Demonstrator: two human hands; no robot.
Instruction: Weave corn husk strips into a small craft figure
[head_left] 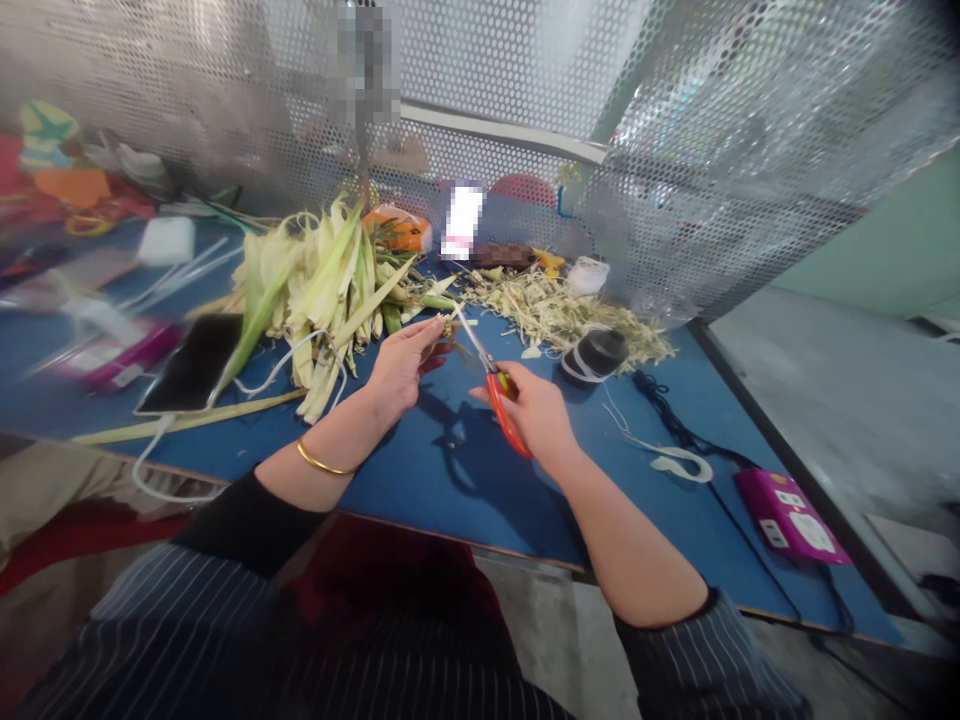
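Note:
My right hand (541,412) is wrapped round red-handled scissors (510,415), whose blades point up and away and stand apart. Close by the blade tips, my left hand (409,362) pinches a small pale piece of husk (448,324); its exact shape is too small to make out. A heap of pale green corn husks (322,275) lies just beyond my left hand. Past the scissors spreads a pile of shredded husk trimmings (517,300). A black spool (595,355) with a white band sits to the right of my right hand.
A phone (196,362) with a white cable lies at the left. The purple power strip (791,515) is near the table's right edge, with black cords. An orange packet (401,230) and a lit screen (461,222) stand at the back, before a perforated metal panel (502,60).

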